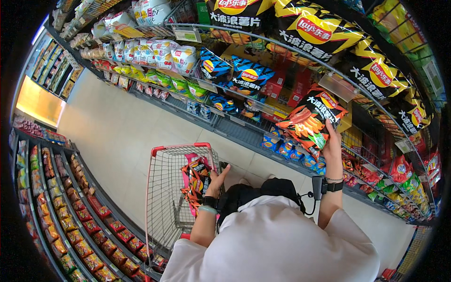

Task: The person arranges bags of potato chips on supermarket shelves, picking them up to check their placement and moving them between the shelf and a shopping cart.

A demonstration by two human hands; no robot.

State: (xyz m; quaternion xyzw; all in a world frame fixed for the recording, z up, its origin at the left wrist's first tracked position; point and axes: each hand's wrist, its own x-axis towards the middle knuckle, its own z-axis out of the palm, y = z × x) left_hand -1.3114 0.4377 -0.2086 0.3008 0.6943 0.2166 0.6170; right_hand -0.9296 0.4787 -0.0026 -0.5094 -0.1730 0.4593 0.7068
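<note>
My right hand [332, 142] grips a black and orange bag of Lay's potato chips [312, 118] by its edge, in front of the shelf. The bag's front, with pictures of bacon and ridged chips, faces up. Lower left, my left hand [218, 179] is at the near side of a wire shopping cart [156, 187] with red trim, its thumb raised. Against its fingers are black and orange Lay's bags [197, 179] in the cart, with something pink beside them. Whether the fingers grip a bag is hidden.
Large black and yellow Lay's bags [313, 31] fill the upper wire shelf [282, 46]. Below are blue and black Lay's bags [249, 74] and cardboard boxes [275, 83]. Another snack shelf [84, 225] curves along the left, across the tiled aisle [105, 116].
</note>
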